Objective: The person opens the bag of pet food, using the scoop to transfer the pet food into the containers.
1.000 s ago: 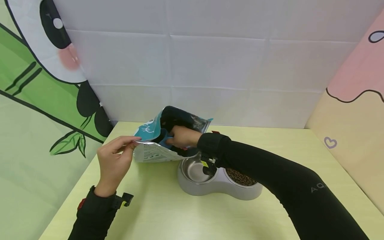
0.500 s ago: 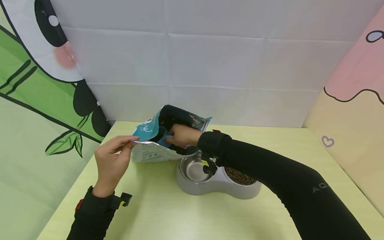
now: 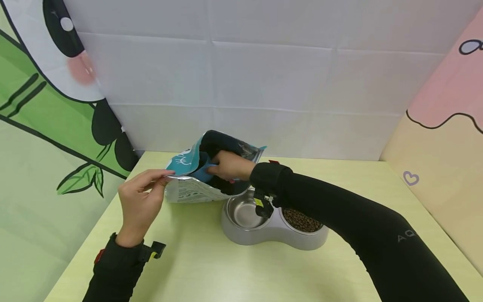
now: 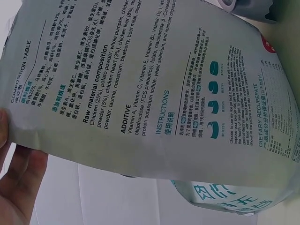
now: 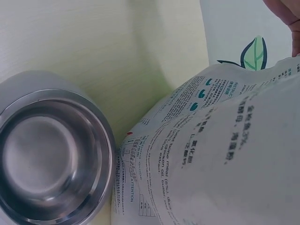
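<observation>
My left hand (image 3: 141,201) pinches the left rim of a teal and silver pet food bag (image 3: 194,191), whose mouth gapes toward me. Inside that mouth, my right hand (image 3: 232,165) grips a blue scoop (image 3: 204,170); the bag's front wall and the hand hide part of it. Printed text covers the bag's back panel (image 4: 140,98) in the left wrist view, with the left fingers (image 4: 28,173) at its edge. From the right wrist, the bag (image 5: 211,150) stands close beside a steel bowl (image 5: 40,154), and the right hand is out of sight.
A grey double feeder (image 3: 245,239) stands just in front of the bag on the pale yellow table (image 3: 211,272). Its left bowl is bare steel, while brown kibble (image 3: 302,220) fills the right one. A white cloth wall (image 3: 271,79) rises behind.
The blue scoop has tilted and risen slightly at the bag's mouth, so more of it shows. My right hand has lifted a little. The left hand keeps its pinch on the rim.
</observation>
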`<state>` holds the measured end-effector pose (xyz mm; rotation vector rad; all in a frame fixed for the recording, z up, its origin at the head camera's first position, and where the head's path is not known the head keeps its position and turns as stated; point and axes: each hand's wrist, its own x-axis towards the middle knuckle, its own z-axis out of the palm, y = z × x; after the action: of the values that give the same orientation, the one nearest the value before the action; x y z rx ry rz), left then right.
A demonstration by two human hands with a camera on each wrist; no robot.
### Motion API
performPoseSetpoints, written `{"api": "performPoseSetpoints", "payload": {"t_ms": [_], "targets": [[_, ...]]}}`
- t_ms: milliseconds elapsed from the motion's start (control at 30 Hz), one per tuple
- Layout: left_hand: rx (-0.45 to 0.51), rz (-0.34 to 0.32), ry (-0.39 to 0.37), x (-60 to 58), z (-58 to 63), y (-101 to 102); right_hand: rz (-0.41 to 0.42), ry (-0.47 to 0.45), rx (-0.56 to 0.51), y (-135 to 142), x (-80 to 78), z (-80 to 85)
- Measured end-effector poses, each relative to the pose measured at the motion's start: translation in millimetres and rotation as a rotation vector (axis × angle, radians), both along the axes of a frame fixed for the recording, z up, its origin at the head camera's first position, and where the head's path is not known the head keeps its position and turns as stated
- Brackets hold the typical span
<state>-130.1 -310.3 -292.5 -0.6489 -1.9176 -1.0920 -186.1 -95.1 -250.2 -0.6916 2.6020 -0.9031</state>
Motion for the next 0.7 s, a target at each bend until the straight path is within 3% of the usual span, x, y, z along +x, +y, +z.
{"api": "performPoseSetpoints", "payload": {"t_ms": [700], "targets": [[0.008,-0.001,-0.004,-0.4,-0.2,0,-0.019,-0.031,-0.011,0,8.7,11.2]]}}
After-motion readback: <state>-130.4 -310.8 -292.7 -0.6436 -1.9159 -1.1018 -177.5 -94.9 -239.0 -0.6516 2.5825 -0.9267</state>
